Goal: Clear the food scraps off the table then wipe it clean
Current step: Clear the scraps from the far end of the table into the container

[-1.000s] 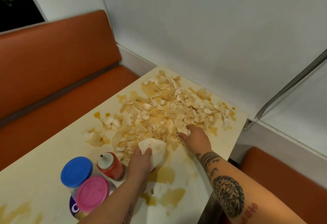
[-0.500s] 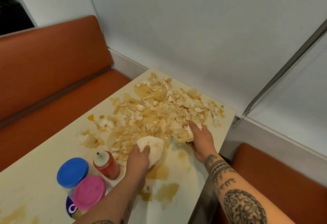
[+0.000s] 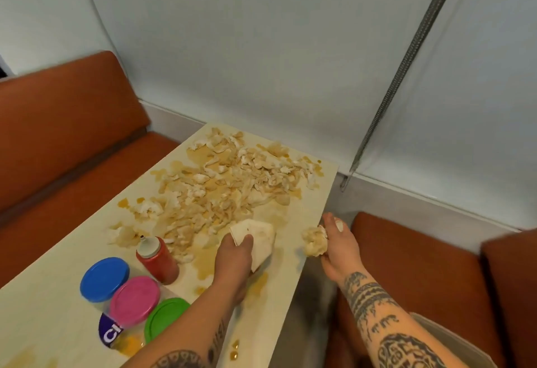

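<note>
Right hand [image 3: 337, 247] clutches a soggy pale scrap clump [image 3: 314, 241] just off the cream table [image 3: 305, 207] edge; left hand [image 3: 235, 257] grips the folded white cloth [image 3: 260, 235]. Mushy, scoop it from underneath.

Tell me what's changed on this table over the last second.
The right hand closed on a clump of scraps from the pile and drew it to the right edge of the table. The left hand still grips the pale folded sheet; jars and red bottle stay put.

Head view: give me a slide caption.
Right hand holds scraps at the messy table edge; left hand grips a pale wad.
</note>
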### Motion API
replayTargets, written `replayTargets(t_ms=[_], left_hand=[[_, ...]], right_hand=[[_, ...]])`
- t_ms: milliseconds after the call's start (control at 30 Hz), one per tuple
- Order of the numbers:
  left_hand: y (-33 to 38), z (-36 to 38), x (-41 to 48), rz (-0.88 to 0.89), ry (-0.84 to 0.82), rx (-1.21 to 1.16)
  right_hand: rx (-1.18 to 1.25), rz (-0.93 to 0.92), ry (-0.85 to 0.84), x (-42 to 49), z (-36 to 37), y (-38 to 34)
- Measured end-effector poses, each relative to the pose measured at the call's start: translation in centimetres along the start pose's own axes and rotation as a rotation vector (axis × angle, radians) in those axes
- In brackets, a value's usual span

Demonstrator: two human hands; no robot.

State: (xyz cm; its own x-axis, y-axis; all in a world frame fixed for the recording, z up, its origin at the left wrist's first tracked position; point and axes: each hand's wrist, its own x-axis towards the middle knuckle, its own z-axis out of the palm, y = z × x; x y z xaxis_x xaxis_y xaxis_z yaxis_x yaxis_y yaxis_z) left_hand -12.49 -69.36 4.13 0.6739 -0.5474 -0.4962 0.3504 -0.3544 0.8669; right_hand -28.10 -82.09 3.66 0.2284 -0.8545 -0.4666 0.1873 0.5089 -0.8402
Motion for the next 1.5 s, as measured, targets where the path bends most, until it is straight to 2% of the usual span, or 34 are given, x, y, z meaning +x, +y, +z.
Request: replayTargets(t_ms=[167,267,400,500,600,767,900,1000,1133,1200,1500], left_hand=[[-0.8,7.1,-3.7,-0.041,-0.214,0.023],[-2.0,11.6,-5.8,-0.029,-0.341,0.14],[-4.5,17.3,-8.3,-0.096,-0.537,0.286],[-6.9,20.7,-10.3,-0.131,-0.671,0.4],[-8.8,22.9,-12.3,-0.137,-0.758,0.533],[-10.1,24.2,-14.0,-0.103,-0.729,0.609],[-12.0,25.1,-13.3,-0.174,-0.83,0.622],[-11.3,24.5,-13.1,-0.202,-0.854,0.607],[-10.6,23.0,-11.3,-0.167,-0.765,0.605],[-9.4,21.7,-10.3,-0.123,-0.711,0.585],[-1.2,13.0,-8.1,0.061,-0.547,0.506]], right_hand=[[0.006,-0.075,0.224,-1.7,-8.3,-0.5],[0.006,-0.117,0.323,-3.2,-13.0,-1.0],[0.006,-0.15,0.574,-6.3,-20.1,-1.9],[-0.098,-0.109,0.733,-7.8,-25.7,-0.7],[-0.205,-0.032,0.791,-9.3,-29.6,0.9],[-0.387,0.02,0.797,-9.9,-31.9,3.4],[-0.515,0.106,0.799,-9.7,-31.3,3.3],[-0.522,0.15,0.8,-9.1,-31.5,3.7],[-0.554,0.145,0.895,-8.7,-31.3,3.9],[-0.592,0.117,0.89,-8.7,-30.6,3.7],[-0.651,-0.108,0.62,-7.4,-21.6,1.8]])
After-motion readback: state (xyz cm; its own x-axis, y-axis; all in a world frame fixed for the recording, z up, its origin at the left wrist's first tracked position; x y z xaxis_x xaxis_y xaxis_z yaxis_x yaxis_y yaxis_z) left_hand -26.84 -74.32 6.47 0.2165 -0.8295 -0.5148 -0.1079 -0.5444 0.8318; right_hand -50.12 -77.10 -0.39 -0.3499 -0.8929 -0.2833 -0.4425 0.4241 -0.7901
